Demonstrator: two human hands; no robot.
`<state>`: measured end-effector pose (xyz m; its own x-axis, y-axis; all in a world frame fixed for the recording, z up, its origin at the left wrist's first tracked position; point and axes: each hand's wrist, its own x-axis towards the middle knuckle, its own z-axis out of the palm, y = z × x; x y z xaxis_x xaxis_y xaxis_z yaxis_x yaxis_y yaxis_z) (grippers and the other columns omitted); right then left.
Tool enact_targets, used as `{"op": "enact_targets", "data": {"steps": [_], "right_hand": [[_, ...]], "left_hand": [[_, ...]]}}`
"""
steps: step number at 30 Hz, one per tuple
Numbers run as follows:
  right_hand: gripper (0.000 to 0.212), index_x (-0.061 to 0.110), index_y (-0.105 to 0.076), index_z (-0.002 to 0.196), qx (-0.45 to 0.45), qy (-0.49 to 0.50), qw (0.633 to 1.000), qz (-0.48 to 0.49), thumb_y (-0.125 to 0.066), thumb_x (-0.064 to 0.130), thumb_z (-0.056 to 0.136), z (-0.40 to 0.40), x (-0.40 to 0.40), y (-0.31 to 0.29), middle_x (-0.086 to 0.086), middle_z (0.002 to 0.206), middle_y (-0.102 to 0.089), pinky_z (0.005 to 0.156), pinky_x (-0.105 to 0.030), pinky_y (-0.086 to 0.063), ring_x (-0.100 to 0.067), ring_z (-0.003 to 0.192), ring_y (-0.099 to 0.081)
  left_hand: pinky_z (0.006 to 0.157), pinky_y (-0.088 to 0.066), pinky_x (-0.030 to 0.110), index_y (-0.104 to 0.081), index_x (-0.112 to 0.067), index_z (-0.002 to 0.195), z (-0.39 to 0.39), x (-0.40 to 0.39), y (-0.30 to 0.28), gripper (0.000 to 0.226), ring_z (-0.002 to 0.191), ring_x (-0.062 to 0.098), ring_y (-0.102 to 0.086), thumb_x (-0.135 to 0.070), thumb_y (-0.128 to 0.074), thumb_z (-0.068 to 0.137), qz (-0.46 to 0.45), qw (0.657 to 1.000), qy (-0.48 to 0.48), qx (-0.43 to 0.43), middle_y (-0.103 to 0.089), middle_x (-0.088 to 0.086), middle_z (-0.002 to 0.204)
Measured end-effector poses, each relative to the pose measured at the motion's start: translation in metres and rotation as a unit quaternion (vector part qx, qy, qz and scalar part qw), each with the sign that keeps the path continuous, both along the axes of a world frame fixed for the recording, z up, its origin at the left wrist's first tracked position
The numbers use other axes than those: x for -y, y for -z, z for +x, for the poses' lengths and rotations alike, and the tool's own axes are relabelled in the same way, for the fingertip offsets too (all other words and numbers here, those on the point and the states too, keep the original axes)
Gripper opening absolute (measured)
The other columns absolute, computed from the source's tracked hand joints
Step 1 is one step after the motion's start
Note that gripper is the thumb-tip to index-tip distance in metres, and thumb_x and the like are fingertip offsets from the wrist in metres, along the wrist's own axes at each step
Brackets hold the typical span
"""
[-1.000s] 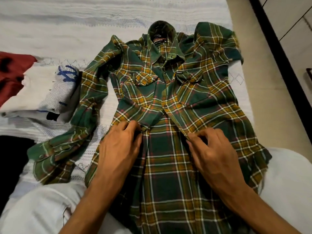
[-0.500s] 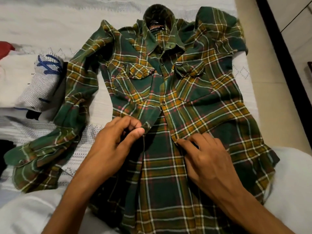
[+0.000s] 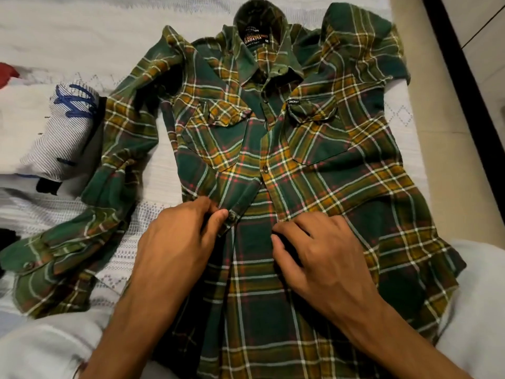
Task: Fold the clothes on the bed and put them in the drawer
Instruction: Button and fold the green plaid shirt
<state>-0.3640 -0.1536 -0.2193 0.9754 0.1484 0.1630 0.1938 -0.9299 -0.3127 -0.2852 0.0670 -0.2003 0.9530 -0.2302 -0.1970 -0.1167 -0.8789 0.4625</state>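
Green plaid shirt (image 3: 314,192) front-up, flat on white bed (image 3: 82,28)

We see the shirt (image 3: 314,170) spread flat on the bed (image 3: 82,28), near its right edge; folded clothes (image 3: 54,132) lie along the left edge.

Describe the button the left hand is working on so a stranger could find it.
Start at the green plaid shirt spread on the bed. Follow its open front edge down to the left hand. The button sits at the thumb tip, small, dark and unfastened, unlike the fastened one above.
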Motion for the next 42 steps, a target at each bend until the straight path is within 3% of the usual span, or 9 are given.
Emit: {"op": "enact_targets", "data": {"steps": [7,11,14,17,23,27,34,38,42], "right_hand": [[0.047,0.014,-0.058,0.142,0.014,-0.045,0.999,0.004,-0.065,0.030,0.098,0.026,-0.024,0.005,-0.013,0.130,-0.061,0.073,-0.043,-0.057,-0.028,0.101,-0.064],[0.029,0.017,-0.067,0.125,0.028,-0.050,0.997,-0.049,-0.061,0.031,0.100,0.058,-0.038,0.007,-0.011,0.124,-0.063,0.056,-0.040,-0.055,-0.027,0.087,-0.065],[0.015,0.013,-0.073,0.109,0.082,-0.054,0.991,-0.088,-0.062,0.020,0.101,0.063,-0.044,0.017,-0.008,0.104,-0.069,0.055,-0.039,-0.052,-0.027,0.081,-0.064],[0.024,0.007,-0.073,0.120,0.096,-0.060,0.993,-0.040,-0.059,0.013,0.102,0.060,-0.040,0.026,-0.010,0.106,-0.071,0.063,-0.042,-0.056,-0.029,0.087,-0.066],[0.028,0.004,-0.072,0.127,0.094,-0.052,0.994,-0.011,-0.060,0.006,0.101,0.056,-0.032,0.027,-0.012,0.104,-0.073,0.061,-0.044,-0.058,-0.031,0.087,-0.068],[0.031,0.003,-0.070,0.130,0.080,-0.059,0.995,-0.008,-0.055,0.012,0.104,0.055,-0.033,0.026,-0.012,0.106,-0.072,0.067,-0.043,-0.058,-0.030,0.089,-0.066],[0.044,0.008,-0.064,0.139,0.063,-0.038,0.993,-0.090,-0.062,0.007,0.095,0.040,-0.034,0.014,-0.013,0.128,-0.069,0.075,-0.044,-0.049,-0.033,0.100,-0.062],[0.036,0.009,-0.064,0.130,0.066,0.075,0.988,-0.115,-0.066,0.017,0.096,0.007,-0.020,0.003,-0.015,0.111,-0.067,0.075,-0.044,-0.044,-0.033,0.093,-0.060],[0.042,0.008,-0.071,0.115,0.025,0.082,0.990,-0.108,-0.037,0.031,0.108,-0.010,-0.004,-0.002,-0.014,0.098,-0.070,0.073,-0.046,-0.051,-0.034,0.085,-0.065]], "left_hand": [[0.056,-0.045,0.023,-0.062,-0.035,0.093,0.002,-0.004,0.003,0.013,0.067,0.003,-0.065,-0.046,-0.065,0.097,-0.105,0.992,-0.064,-0.033,-0.069,-0.012,0.071],[0.055,-0.040,0.013,-0.063,-0.036,0.098,0.004,-0.012,-0.002,0.010,0.071,0.003,-0.065,-0.045,-0.066,0.098,-0.159,0.981,-0.077,-0.084,-0.070,-0.018,0.081],[0.055,-0.042,0.015,-0.061,-0.034,0.094,0.003,-0.010,-0.009,0.022,0.068,0.003,-0.065,-0.054,-0.071,0.090,-0.139,0.985,-0.064,-0.083,-0.070,-0.015,0.077],[0.061,-0.049,0.033,-0.050,-0.032,0.093,-0.004,-0.013,-0.015,0.039,0.070,0.009,-0.061,-0.063,-0.070,0.083,0.009,0.999,0.021,-0.043,-0.063,-0.011,0.075],[0.062,-0.033,0.034,-0.051,-0.026,0.104,-0.038,-0.013,-0.032,0.025,0.071,0.031,-0.060,-0.030,-0.069,0.088,0.080,0.993,0.053,0.069,-0.063,-0.002,0.088],[0.060,-0.038,0.035,-0.060,-0.022,0.108,-0.067,-0.015,-0.027,0.026,0.068,0.033,-0.062,-0.015,-0.075,0.088,0.075,0.989,0.038,0.124,-0.065,0.001,0.083],[0.067,-0.049,0.041,-0.073,-0.024,0.104,-0.077,-0.028,-0.021,0.021,0.070,0.027,-0.068,-0.041,-0.061,0.099,0.028,0.981,0.019,0.192,-0.070,-0.002,0.080],[0.064,-0.055,0.042,-0.079,-0.025,0.099,-0.077,-0.027,-0.016,0.021,0.071,0.028,-0.069,-0.042,-0.066,0.096,0.029,0.976,0.043,0.211,-0.074,0.000,0.082],[0.067,-0.049,0.042,-0.081,-0.027,0.097,-0.079,-0.021,-0.010,0.019,0.081,0.024,-0.057,-0.041,-0.069,0.093,0.005,0.974,0.070,0.218,-0.070,-0.005,0.089]]}}
